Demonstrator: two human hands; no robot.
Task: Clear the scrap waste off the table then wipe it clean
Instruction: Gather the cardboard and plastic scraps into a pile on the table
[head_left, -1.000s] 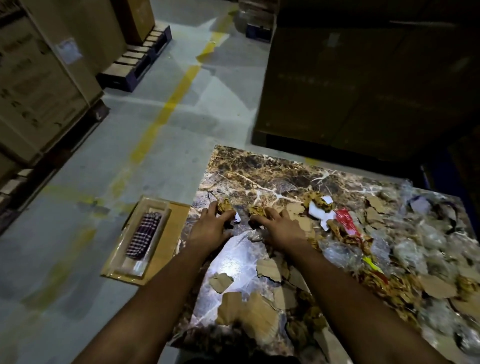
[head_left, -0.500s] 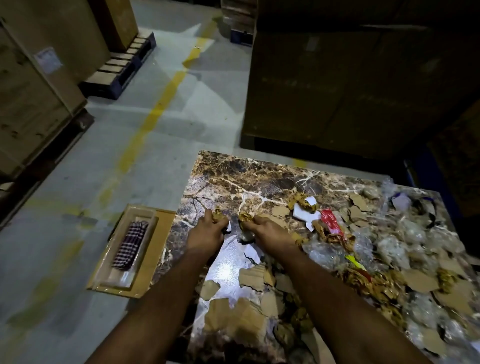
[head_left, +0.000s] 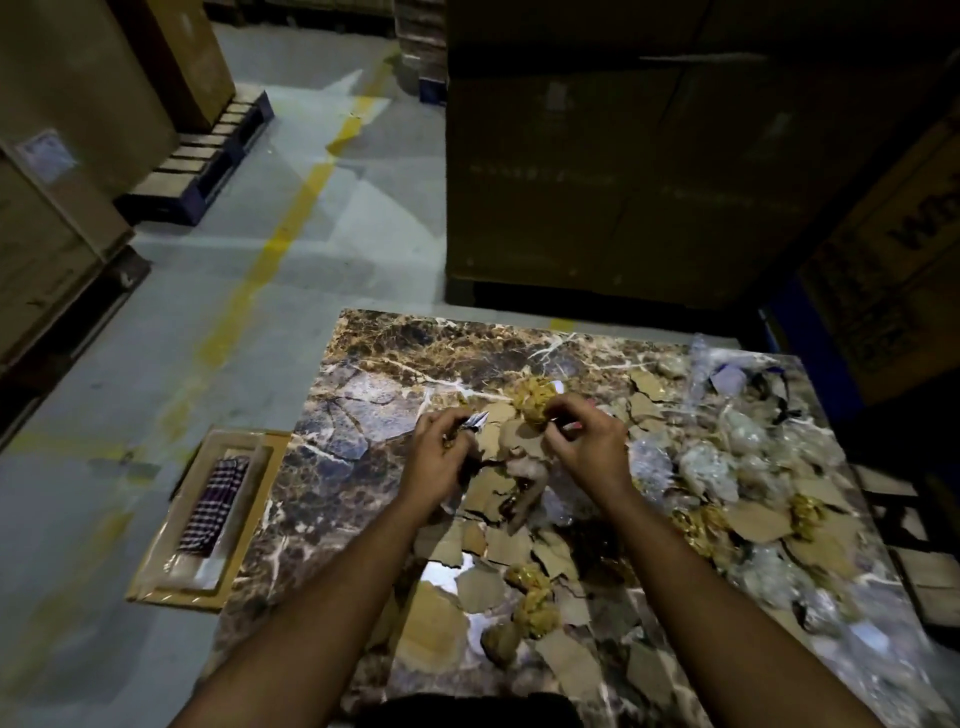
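A dark marble table (head_left: 374, 364) is littered with torn cardboard pieces (head_left: 431, 629), crumpled yellow paper balls (head_left: 535, 613) and clear plastic wrap (head_left: 706, 462). My left hand (head_left: 436, 457) is raised above the table's middle, its fingers curled round small scraps, with a shiny bit sticking out at the fingertips. My right hand (head_left: 587, 441) is level with it and grips a crumpled yellow paper wad (head_left: 532, 400) in its fingertips. Most of the scrap lies on the right and near halves of the table; the far left corner shows bare marble.
A shallow cardboard tray (head_left: 156, 571) lies on the floor left of the table, holding a checked cloth (head_left: 215, 506). Tall cartons (head_left: 623, 156) stand behind the table, more boxes on pallets (head_left: 197, 171) at the left. A yellow line (head_left: 270, 249) crosses the concrete floor.
Both hands have lifted off the table surface with the scraps they gathered; the right hand now holds a yellow wad. The view has shifted left, so the table sits further right in frame.
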